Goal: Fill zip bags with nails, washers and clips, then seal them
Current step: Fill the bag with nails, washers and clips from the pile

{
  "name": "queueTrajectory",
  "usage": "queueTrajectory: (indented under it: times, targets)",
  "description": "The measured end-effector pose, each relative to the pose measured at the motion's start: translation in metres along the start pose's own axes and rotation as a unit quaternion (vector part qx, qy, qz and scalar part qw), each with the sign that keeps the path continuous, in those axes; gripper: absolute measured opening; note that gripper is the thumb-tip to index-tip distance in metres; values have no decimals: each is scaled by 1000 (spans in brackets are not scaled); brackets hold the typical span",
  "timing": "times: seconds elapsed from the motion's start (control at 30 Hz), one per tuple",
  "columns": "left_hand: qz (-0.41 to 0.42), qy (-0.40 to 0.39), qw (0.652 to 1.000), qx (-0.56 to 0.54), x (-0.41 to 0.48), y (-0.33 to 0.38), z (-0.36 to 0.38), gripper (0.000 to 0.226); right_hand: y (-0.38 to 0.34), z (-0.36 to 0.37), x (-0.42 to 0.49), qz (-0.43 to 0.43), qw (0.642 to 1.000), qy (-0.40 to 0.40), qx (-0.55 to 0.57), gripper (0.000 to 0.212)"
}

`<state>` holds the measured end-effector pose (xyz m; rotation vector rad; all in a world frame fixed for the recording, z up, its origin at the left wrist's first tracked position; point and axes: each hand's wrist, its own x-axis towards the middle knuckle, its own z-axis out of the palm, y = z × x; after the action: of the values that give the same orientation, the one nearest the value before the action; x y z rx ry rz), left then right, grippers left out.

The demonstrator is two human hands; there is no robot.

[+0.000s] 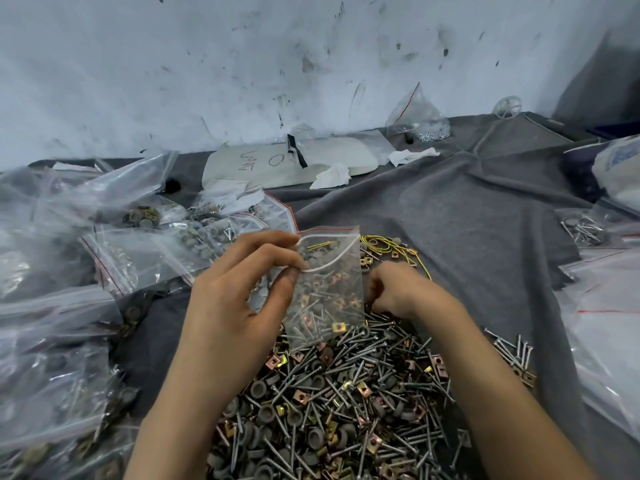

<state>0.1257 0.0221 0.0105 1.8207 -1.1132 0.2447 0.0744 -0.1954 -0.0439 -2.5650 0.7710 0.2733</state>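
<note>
Left hand pinches clear zip bag open-mouthed, few nails and clips inside; right hand beside it, clenched in pile, contents hidden.

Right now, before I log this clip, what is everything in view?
zip bag: one, clear, mouth open, held above the pile, centre
loose pile: one, grey nails, grey washers, brass-coloured clips, front centre
small nail heap: one, grey, right of the pile
filled bags: many, clear with red strips, left
right-side bags: several, clear, right edge
yellow wire loops: a few, behind the pile
cloth: one, grey, under everything
white board: one, handwritten marks, by the wall
tissues: two, white, crumpled, near the board
bag of silver parts: one, clear, against the wall
left hand: pinches the zip bag's mouth
right hand: fingers curled at the pile; contents hidden
</note>
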Motion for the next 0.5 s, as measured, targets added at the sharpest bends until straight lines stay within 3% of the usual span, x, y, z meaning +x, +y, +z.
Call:
queueTrajectory:
  times: [0.13,0.23,0.37,0.5]
  targets:
    - [0,0,1000,0,0,0,0,12,6,0,4,-22,1000,4,10,14]
    - [4,-1,1000,1,0,0,-1,10,11,-6,6,-36,985,76,151,12]
    - [3,0,1000,1,0,-2,0,12,12,-27,-9,-122,894,107,417,17]
    - [9,-5,1000,2,0,-1,1,12,4,-44,-28,-235,847,124,460,25]
